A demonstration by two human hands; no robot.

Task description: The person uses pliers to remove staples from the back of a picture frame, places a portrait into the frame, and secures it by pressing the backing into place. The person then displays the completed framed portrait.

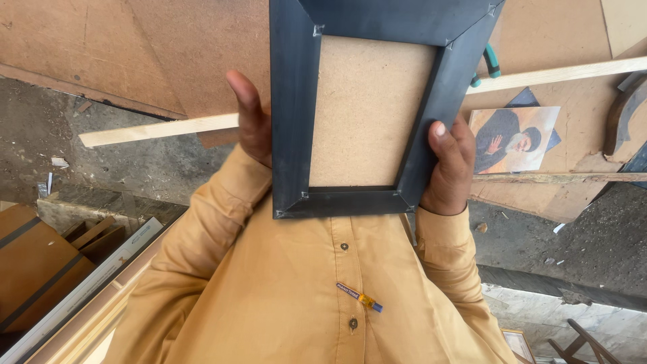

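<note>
While gripped, frame (367, 108) between both hands (448, 168).

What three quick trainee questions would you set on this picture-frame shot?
1. True or false: the left hand and the right hand both grip the dark rectangular picture frame, one on each long side.
2. What faces the camera inside the frame? A: glass. B: plain brown fibreboard backing. C: a mirror.
3. Fill in: the printed portrait photo lies nearest the ___ hand.

Key: 1 true; 2 B; 3 right.
</note>
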